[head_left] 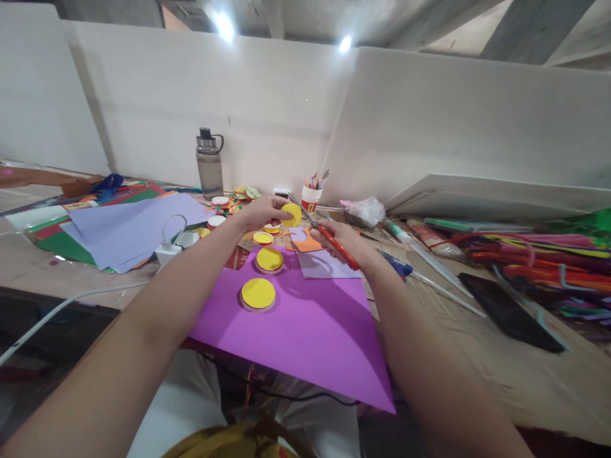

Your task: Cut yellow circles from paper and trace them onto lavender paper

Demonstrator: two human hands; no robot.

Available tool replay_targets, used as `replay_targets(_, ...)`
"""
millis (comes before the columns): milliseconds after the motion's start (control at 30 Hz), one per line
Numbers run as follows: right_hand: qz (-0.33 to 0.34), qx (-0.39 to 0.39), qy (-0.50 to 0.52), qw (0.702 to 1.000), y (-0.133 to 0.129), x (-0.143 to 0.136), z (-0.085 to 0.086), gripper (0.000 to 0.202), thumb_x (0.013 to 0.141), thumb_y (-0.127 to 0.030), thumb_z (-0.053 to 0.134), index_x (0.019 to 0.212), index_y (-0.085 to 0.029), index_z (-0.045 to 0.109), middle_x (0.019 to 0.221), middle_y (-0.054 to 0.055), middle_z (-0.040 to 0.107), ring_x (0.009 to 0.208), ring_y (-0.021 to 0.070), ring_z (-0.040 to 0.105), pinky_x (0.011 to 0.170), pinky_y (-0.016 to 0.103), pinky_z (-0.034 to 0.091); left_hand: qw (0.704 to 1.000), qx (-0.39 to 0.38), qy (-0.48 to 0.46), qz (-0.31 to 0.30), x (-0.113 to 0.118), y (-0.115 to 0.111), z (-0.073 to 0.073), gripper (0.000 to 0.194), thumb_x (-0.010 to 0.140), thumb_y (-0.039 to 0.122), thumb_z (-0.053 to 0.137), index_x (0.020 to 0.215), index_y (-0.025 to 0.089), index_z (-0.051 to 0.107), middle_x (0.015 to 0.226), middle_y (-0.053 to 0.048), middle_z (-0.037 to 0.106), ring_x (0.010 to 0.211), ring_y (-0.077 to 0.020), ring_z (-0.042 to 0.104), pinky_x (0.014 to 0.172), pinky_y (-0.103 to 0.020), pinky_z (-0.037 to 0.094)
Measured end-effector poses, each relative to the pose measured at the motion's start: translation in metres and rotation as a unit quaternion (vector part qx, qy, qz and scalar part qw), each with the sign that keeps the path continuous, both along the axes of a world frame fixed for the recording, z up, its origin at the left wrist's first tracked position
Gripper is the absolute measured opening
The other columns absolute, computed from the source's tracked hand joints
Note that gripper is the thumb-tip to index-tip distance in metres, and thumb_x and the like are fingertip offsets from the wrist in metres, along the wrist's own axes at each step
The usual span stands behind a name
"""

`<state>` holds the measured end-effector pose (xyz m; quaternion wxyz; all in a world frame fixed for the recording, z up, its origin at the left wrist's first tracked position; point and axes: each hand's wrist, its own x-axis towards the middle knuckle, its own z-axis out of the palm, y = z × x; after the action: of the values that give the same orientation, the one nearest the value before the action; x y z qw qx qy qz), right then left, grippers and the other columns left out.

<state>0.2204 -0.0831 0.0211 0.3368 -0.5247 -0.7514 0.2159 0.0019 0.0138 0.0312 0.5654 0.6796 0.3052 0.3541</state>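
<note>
My left hand (265,213) pinches a small yellow disc (291,215) at its left edge, above the back of the purple sheet (305,324). Closed round the red handles of the scissors (337,247) is my right hand (344,240). The scissor blades point up and left, beside the disc's right edge. Two yellow-topped round pieces, one nearer (258,293) and one farther (270,259), lie on the purple sheet. Smaller round pieces (263,238) sit behind them. Orange paper (305,240) and a pale lilac sheet (328,264) lie under my right hand.
A water bottle (209,166) and a cup of pencils (312,196) stand at the back. Lilac sheets (136,229) and a white plug with cable (168,252) are left. On the right are a black tablet (510,312), glue sticks and coloured pipe cleaners (525,261).
</note>
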Motion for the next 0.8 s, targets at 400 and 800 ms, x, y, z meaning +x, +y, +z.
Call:
replay_targets(400,0.005,-0.008,-0.020,1.000,0.004,0.000,0.000,0.043,0.082,-0.062,0.054,0.085,-0.020,0.064,0.062,0.000,0.055,0.054,0.0117,0.049,0.051,0.023,0.039,1.000,-0.003,0.006,0.016,0.000,-0.003,0.002,0.023,0.065,0.007,0.075,0.087,0.010,0.071,0.074,-0.006,0.066,0.052,-0.0059,0.052,0.043,-0.018,0.032)
replay_targets(800,-0.076,-0.081,-0.046,0.993,-0.001,0.005,0.005,0.048,0.079,-0.063,0.059,0.095,-0.019,0.067,0.058,0.003,0.058,0.044,0.0145,0.051,0.042,0.027,0.040,0.995,-0.052,-0.064,0.052,-0.006,0.014,-0.009,0.017,0.069,0.012,0.073,0.084,0.011,0.066,0.067,-0.001,0.061,0.043,-0.0019,0.045,0.042,-0.016,0.032)
